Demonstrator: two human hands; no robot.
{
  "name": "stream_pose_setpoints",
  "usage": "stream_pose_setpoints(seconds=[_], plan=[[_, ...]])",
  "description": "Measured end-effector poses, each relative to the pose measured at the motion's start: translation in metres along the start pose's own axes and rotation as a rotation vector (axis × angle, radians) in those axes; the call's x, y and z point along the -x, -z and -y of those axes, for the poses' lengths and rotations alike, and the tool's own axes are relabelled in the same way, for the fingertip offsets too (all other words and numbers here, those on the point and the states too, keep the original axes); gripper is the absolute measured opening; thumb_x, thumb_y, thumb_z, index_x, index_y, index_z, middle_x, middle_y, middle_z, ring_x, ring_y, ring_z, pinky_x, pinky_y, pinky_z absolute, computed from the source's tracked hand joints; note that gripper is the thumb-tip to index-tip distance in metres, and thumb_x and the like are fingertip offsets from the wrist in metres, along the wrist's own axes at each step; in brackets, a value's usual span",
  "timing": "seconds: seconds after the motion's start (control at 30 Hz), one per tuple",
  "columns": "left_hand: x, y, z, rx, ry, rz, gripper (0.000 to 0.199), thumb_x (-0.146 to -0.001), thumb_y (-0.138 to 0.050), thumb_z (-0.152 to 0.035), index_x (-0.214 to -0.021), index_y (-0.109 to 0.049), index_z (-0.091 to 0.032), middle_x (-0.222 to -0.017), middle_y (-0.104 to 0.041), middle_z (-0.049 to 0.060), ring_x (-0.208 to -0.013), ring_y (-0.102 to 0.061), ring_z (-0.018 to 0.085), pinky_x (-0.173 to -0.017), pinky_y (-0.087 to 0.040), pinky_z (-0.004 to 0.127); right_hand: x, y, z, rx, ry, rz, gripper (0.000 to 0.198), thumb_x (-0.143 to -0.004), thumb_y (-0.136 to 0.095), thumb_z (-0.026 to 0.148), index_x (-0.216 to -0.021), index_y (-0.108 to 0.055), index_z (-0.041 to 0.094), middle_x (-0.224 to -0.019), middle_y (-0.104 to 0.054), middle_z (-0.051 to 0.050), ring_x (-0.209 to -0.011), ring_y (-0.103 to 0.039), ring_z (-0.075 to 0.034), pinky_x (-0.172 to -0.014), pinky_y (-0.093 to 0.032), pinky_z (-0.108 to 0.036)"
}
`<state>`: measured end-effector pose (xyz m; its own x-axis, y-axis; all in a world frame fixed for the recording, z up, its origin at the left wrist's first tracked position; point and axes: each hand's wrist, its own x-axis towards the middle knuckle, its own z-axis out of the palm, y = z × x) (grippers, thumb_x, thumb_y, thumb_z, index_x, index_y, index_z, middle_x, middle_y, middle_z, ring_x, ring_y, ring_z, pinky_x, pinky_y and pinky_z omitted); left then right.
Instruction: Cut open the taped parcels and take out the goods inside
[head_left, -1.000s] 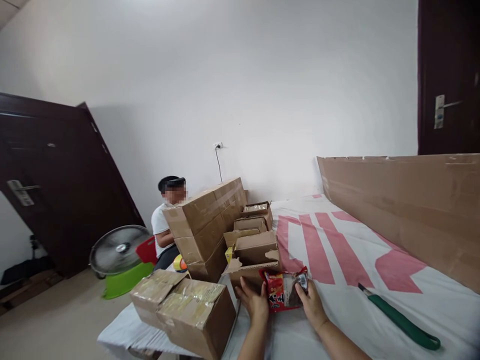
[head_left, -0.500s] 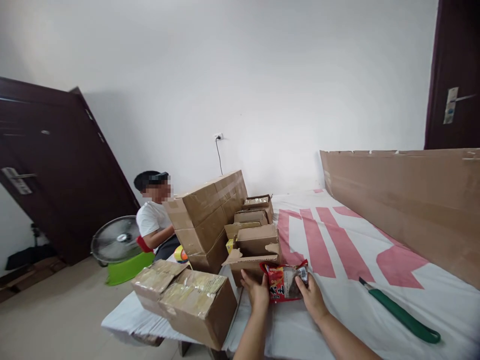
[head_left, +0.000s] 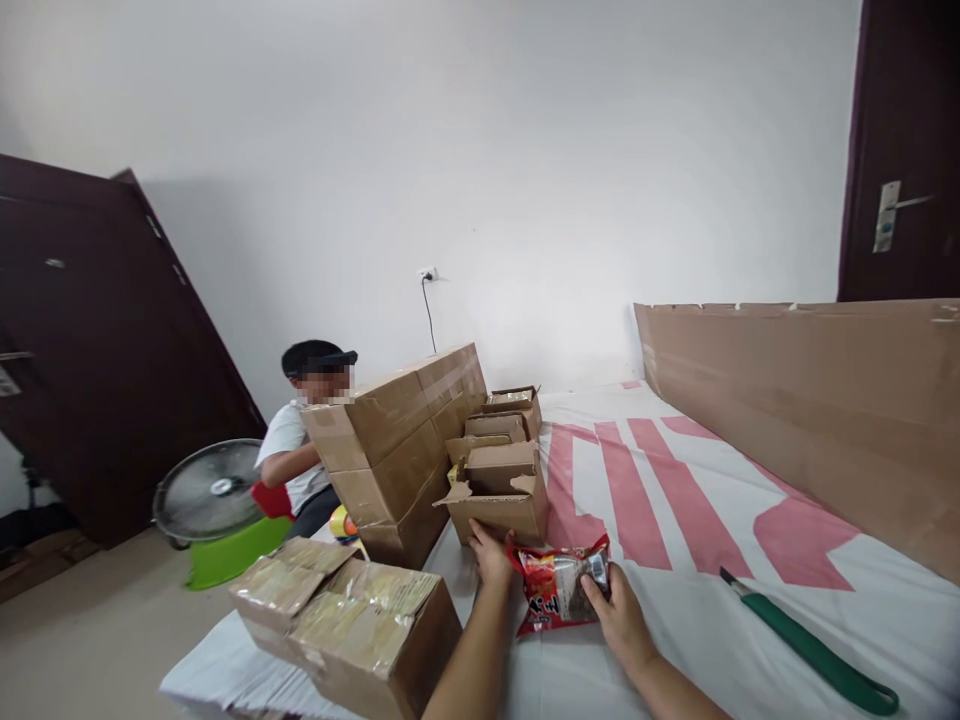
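Observation:
A red plastic packet (head_left: 553,590) with a clear window and dark contents is held at its right end by my right hand (head_left: 621,612), thumb on top. My left hand (head_left: 491,556) is at the front wall of an open cardboard box (head_left: 506,515), fingers stretched out against it. The packet's left end lies close beside my left wrist. The box has torn flaps standing up, and its inside is mostly hidden from here.
A green-handled knife (head_left: 814,645) lies on the cloth-covered table (head_left: 682,660) at right. Taped boxes (head_left: 375,635) stand at front left, and stacked cartons (head_left: 397,440) behind. A seated person (head_left: 296,450) and a fan (head_left: 214,490) are left. A cardboard panel (head_left: 802,400) borders the right.
My left hand has moved from beside the packet's left end onto the box front. The packet stays in my right hand, slightly lower. The view has shifted, and the seated person's arm is higher.

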<state>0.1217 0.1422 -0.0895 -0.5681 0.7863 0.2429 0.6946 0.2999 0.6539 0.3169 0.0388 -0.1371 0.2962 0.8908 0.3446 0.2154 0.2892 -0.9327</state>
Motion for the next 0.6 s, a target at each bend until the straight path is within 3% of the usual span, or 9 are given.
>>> stream_pose_setpoints(seconds=[0.3,0.6], plan=[[-0.015,-0.037,-0.033,-0.002,-0.008,-0.037,0.040,-0.089,-0.058,-0.036,-0.125,-0.052,-0.018,-0.127,-0.056,0.010,-0.108,-0.059,0.024,-0.089,-0.052,0.046,0.004,-0.005,-0.004,0.043,-0.047,0.002,0.038,-0.080,-0.054,0.059,-0.084,-0.058,0.021,-0.083,-0.068,-0.008,-0.079,-0.064,-0.025,-0.072,-0.048,-0.032],[-0.017,-0.053,-0.026,0.058,0.003,-0.088,0.048,-0.089,-0.057,-0.040,-0.131,-0.047,-0.019,-0.136,-0.049,0.011,-0.115,-0.055,0.027,-0.094,-0.048,0.050,0.007,-0.005,-0.005,0.049,-0.097,0.102,0.038,-0.084,-0.050,0.059,-0.090,-0.054,0.021,-0.089,-0.066,-0.008,-0.085,-0.062,-0.024,-0.076,-0.047,-0.032]])
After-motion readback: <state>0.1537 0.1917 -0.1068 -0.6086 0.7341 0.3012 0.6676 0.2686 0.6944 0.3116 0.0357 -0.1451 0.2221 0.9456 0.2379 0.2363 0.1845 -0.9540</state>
